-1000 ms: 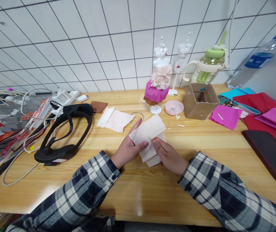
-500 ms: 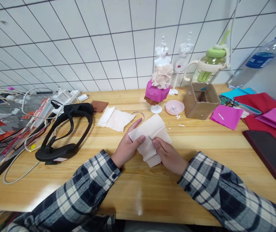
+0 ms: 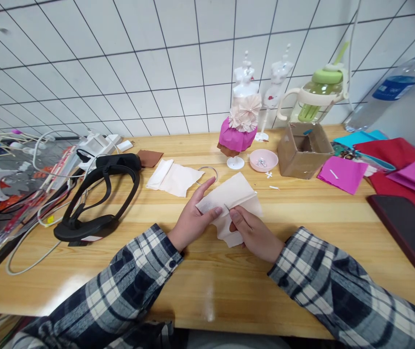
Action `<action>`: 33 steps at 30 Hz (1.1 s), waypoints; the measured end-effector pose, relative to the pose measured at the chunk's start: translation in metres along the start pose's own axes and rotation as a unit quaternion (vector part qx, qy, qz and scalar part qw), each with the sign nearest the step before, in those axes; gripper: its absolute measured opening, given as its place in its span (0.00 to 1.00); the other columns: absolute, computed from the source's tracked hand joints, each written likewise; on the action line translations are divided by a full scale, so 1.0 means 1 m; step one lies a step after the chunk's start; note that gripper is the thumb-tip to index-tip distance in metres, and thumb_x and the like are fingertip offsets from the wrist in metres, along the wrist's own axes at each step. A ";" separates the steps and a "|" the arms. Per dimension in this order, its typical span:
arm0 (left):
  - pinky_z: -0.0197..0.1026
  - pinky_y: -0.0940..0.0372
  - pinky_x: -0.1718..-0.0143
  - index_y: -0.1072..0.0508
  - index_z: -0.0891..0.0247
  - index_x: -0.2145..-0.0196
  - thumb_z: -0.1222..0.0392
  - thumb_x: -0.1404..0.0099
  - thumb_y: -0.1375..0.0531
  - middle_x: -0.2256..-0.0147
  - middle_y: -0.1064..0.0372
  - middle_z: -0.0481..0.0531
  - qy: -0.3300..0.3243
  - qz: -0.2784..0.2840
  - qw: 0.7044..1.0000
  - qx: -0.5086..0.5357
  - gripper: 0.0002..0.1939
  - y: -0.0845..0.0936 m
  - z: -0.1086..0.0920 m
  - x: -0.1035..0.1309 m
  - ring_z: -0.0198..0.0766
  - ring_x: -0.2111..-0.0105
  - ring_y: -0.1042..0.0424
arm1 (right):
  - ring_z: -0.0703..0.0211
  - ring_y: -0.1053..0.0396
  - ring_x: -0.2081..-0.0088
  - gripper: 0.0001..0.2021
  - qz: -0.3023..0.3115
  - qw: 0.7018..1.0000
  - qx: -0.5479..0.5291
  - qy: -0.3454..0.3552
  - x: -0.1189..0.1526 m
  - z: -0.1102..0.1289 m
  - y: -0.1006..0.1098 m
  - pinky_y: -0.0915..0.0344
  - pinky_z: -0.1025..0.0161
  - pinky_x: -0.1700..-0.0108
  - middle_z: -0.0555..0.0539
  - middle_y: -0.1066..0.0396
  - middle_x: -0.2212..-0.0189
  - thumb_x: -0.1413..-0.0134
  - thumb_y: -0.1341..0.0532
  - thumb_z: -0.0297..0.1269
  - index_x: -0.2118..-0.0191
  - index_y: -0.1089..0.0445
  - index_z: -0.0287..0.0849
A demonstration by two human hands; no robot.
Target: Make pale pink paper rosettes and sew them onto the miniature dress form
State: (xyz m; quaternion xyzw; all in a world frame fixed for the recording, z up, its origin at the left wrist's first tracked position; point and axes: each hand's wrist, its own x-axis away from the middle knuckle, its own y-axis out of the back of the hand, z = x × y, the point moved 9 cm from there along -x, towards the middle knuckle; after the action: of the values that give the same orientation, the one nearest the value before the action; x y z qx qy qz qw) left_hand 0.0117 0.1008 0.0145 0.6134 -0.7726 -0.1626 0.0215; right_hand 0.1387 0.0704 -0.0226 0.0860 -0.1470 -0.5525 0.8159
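My left hand [image 3: 195, 217] pinches the left edge of a cream sheet of crepe paper [image 3: 234, 190], with its thumb on top and the index finger stretched out behind. The sheet is creased and held above the tabletop. My right hand [image 3: 253, 232] is closed over the sheet's lower right part. From its fingertips a thin dark metal tip [image 3: 226, 207] points up and left across the paper. The rest of that thin tool is hidden in the fingers. Behind my left hand lie another piece of cream crepe paper [image 3: 181, 178] and a thin wire ring [image 3: 212, 169].
At the back stand a small mannequin in a pink paper skirt [image 3: 237, 138], a pink bowl [image 3: 263, 160] and a cardboard box [image 3: 303, 152]. A phone [image 3: 405, 232] and coloured paper [image 3: 341, 174] lie right. A black headset [image 3: 109, 225] and cables lie left.
The cream sheet has tilted slightly, and its lower part is folded up more under my right hand. Both hands stay in nearly the same place.
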 end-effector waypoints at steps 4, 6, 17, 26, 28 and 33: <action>0.49 0.45 0.39 0.45 0.58 0.37 0.52 0.40 0.37 0.35 0.50 0.56 0.013 0.001 1.000 0.012 0.37 -0.001 0.003 0.000 0.50 0.38 0.45 | 0.62 0.35 0.71 0.23 -0.005 1.000 0.015 -0.004 0.000 -0.001 0.001 0.37 0.64 0.69 0.51 0.35 0.72 0.38 0.59 0.59 0.69 0.43 0.45; 0.50 0.42 0.41 0.45 0.58 0.37 0.51 0.40 0.37 0.36 0.48 0.56 0.022 0.006 1.000 0.018 0.37 -0.002 0.005 0.000 0.51 0.40 0.41 | 0.62 0.35 0.71 0.22 -0.003 1.000 0.015 -0.005 0.000 -0.001 0.000 0.37 0.64 0.69 0.51 0.35 0.72 0.37 0.59 0.58 0.69 0.43 0.45; 0.50 0.35 0.50 0.45 0.56 0.37 0.52 0.40 0.37 0.39 0.43 0.56 0.066 0.046 0.996 0.047 0.37 -0.010 0.010 0.003 0.49 0.50 0.32 | 0.63 0.35 0.71 0.21 0.007 1.000 -0.013 -0.004 0.001 0.001 -0.002 0.38 0.64 0.69 0.52 0.36 0.72 0.36 0.59 0.57 0.67 0.43 0.45; 0.50 0.34 0.50 0.45 0.56 0.36 0.52 0.43 0.35 0.39 0.43 0.56 0.064 0.034 0.995 0.065 0.40 -0.009 0.008 0.002 0.50 0.49 0.33 | 0.62 0.35 0.71 0.21 0.002 1.000 -0.009 -0.012 0.001 0.000 -0.001 0.38 0.64 0.69 0.51 0.35 0.72 0.36 0.58 0.56 0.67 0.42 0.45; 0.50 0.33 0.52 0.45 0.57 0.36 0.50 0.41 0.36 0.45 0.35 0.57 0.077 0.043 0.992 0.088 0.38 -0.011 0.011 0.003 0.49 0.53 0.30 | 0.62 0.35 0.71 0.21 0.002 1.000 -0.008 -0.012 0.001 0.000 -0.001 0.38 0.64 0.69 0.51 0.35 0.72 0.36 0.58 0.56 0.67 0.42 0.45; 0.50 0.31 0.63 0.42 0.55 0.38 0.49 0.42 0.36 0.62 0.27 0.53 0.097 0.024 0.989 0.110 0.36 -0.009 0.016 0.003 0.46 0.65 0.27 | 0.62 0.35 0.71 0.21 0.003 1.000 -0.013 -0.012 0.001 0.000 -0.002 0.37 0.64 0.69 0.51 0.35 0.72 0.36 0.58 0.56 0.67 0.42 0.45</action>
State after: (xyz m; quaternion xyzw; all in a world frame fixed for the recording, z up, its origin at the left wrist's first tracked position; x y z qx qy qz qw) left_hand 0.0155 0.1003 -0.0038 0.6062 -0.7945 -0.0157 0.0320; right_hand 0.1374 0.0692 -0.0230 0.0683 -0.1496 -0.5533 0.8166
